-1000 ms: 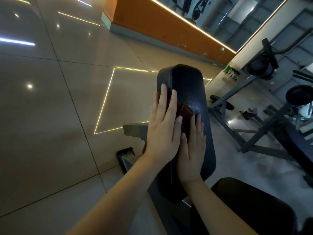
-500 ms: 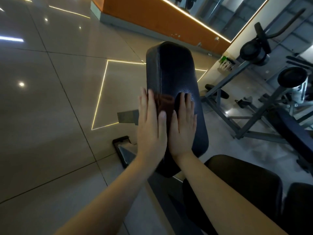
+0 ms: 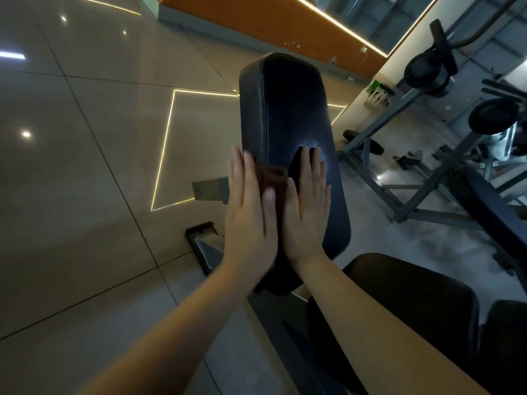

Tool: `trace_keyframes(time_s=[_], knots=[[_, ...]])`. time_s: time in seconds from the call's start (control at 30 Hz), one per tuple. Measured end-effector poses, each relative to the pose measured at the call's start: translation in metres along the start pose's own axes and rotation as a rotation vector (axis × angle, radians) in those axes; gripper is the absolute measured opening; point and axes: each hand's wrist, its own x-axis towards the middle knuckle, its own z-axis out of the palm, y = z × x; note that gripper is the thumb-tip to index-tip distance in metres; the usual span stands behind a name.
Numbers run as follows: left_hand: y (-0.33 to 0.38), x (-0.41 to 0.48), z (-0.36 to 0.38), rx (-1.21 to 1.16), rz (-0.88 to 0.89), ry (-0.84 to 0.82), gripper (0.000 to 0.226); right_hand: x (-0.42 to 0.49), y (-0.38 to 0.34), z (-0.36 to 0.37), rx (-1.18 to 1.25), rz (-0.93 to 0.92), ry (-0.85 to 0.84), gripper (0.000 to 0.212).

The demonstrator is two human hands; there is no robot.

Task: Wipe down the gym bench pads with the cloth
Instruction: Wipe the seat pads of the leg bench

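Cloth point(image 3: 273, 178) dark reddish-brown, bunched | bench pad point(image 3: 285, 109) black, pebbled, glossy

Readable text: none.
Back pad point(image 3: 285, 109): plain dark textured cover, no brand mark legible.
Orange wall panel point(image 3: 256, 21): no sign legible.
Green-and-white items point(image 3: 377, 92) by the white wall point(image 3: 410, 58): too small to read.

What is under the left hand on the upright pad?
A brown cloth lies under the left hand, pressed flat against the pad; only its edge shows beside the fingers. How far it reaches under the palm is hidden.
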Motion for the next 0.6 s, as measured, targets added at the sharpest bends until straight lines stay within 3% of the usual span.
trace_keyframes(time_s=[0.13, 0.33, 0.47, 0.6], knots=[[0.012, 0.065, -0.010, 0.019, 0.014, -0.040, 0.061, 0.000, -0.003, -0.002, 0.006, 0.011, -0.003, 0.060], [0.007, 0.066, -0.015, -0.012, 0.039, -0.089, 0.065, -0.001, 0.001, -0.001, 0.009, -0.003, 0.001, 0.060], [0.023, 0.055, -0.016, -0.112, -0.180, -0.082, 0.079, 0.000, -0.002, -0.003, 0.015, 0.012, -0.014, 0.061], [0.047, 0.039, -0.006, -0.272, -0.413, 0.072, 0.080, 0.001, -0.002, -0.004, 0.019, 0.027, -0.025, 0.062]])
